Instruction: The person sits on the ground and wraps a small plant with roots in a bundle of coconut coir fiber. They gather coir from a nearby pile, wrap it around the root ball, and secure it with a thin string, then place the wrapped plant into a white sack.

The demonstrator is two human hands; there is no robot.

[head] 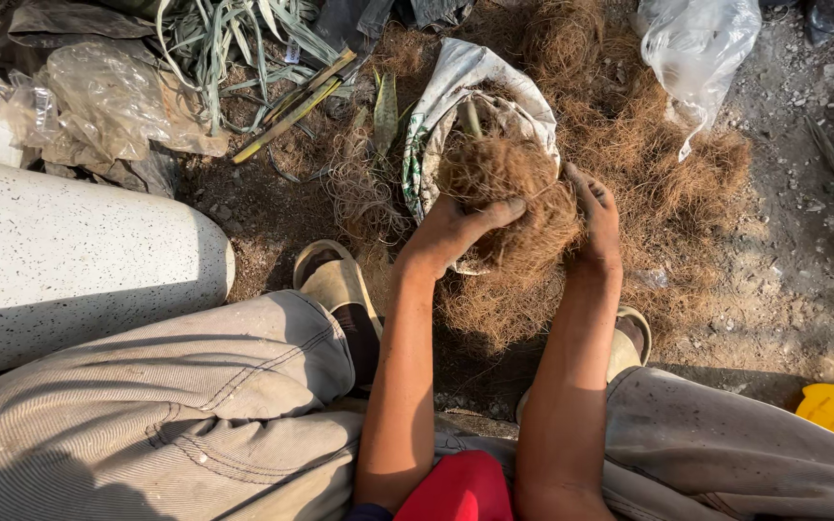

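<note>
Left hand (456, 232) clamped over a wad of brown fibre (514, 193), thumb stretched across the top to keep loose strands from springing apart. Right hand (598, 217) cupped against the wad's right side, fingers curled in, squeezing it towards the other. Wad held at frame centre, just at the mouth of a white sack (456, 82), above more fibre spread on the ground (793, 289). Speckled white cylinder (69, 260) at left; clear plastic bag (697, 48) upper right.

Bright, warm sunlight from the right, dark shadows under the legs, sharp focus.
</note>
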